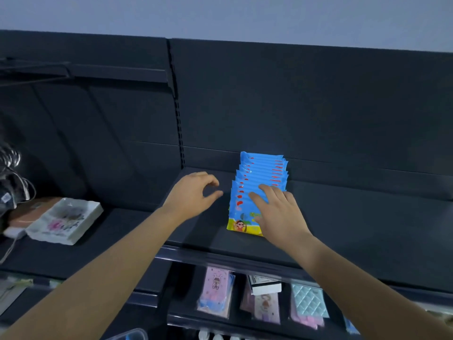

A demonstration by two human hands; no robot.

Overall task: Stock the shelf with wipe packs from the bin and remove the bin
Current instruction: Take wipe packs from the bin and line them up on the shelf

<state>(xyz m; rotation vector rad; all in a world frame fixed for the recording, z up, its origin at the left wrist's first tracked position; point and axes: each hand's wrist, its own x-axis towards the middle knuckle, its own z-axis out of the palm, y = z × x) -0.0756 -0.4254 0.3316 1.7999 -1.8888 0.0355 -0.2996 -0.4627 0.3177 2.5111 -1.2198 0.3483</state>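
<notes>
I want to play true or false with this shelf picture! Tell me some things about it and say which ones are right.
1. The wipe packs are mostly blue. True.
2. The right hand rests on the wipe packs with its fingers laid flat. True.
3. The left hand is holding a wipe pack. False: it holds nothing and is beside the packs, not touching them.
4. The wipe packs hang from hooks. False: they sit in a row on the dark shelf.
5. Pink packets are on the level below the shelf. True.
</notes>
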